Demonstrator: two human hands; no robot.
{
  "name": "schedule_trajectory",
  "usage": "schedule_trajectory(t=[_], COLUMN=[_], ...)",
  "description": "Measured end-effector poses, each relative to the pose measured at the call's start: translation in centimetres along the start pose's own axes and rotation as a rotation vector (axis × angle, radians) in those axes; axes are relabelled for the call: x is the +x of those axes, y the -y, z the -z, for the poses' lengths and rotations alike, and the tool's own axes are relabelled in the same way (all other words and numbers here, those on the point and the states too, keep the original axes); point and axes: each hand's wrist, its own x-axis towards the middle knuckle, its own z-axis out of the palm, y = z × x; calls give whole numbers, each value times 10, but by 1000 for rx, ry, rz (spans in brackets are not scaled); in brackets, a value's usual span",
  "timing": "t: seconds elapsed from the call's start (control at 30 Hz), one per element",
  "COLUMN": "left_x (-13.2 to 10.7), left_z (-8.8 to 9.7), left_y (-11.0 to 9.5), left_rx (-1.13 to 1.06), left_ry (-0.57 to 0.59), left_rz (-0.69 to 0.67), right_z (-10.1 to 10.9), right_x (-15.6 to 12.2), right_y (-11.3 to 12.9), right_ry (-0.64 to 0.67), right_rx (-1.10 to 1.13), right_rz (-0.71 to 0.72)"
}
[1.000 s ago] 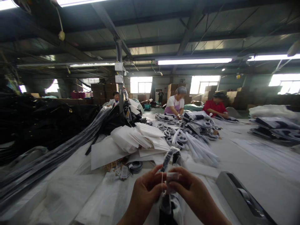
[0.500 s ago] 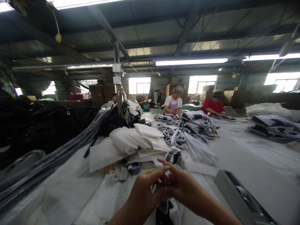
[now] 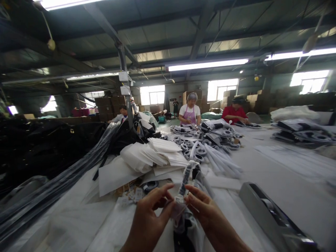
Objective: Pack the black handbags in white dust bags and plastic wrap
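A dark strap wrapped in clear plastic (image 3: 186, 176) stands up in a loop just in front of me. Its lower end runs into a black item partly covered in white wrapping (image 3: 183, 229). My left hand (image 3: 153, 213) pinches the wrapping at the strap's base from the left, thumb and fingertips together. From the other side, my right hand (image 3: 206, 211) has its thumb and index finger closed at the same spot. A thin pale strip shows by the right fingertips; I cannot make out what it is.
A grey tape dispenser (image 3: 270, 213) stands at right. White sheets (image 3: 154, 154) are piled ahead, near a coiled dark strap (image 3: 151, 186) and paper tags. Wrapped rings (image 3: 194, 150) and stacked packed goods lie beyond. Black material fills the left. Co-workers sit across the table.
My hands have moved apart from their close overlap, uncovering the wrapped strap between them. The whole view has shifted slightly.
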Motion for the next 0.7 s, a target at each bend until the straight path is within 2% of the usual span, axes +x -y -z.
schedule_trajectory(t=[0.1, 0.3, 0.43, 0.57, 0.63, 0.7], left_x=[10, 30, 36, 25, 10, -7], left_z=[8, 20, 25, 19, 15, 12], left_y=[-11, -38, -48, -61, -64, -59], left_rx=[-100, -93, -130, -206, -284, -390], left_ry=[-20, -17, -28, -42, -77, -101], left_rz=[132, 94, 124, 178, 221, 283], right_z=[2, 1, 2, 8, 15, 24], right_x=[1, 6, 6, 1, -1, -1], right_y=[-4, -11, -17, -23, -27, -33], right_ry=[23, 52, 73, 90, 98, 107], right_rx=[-164, -348, -431, -689, -834, -932], right_rz=[90, 203, 282, 435, 496, 535])
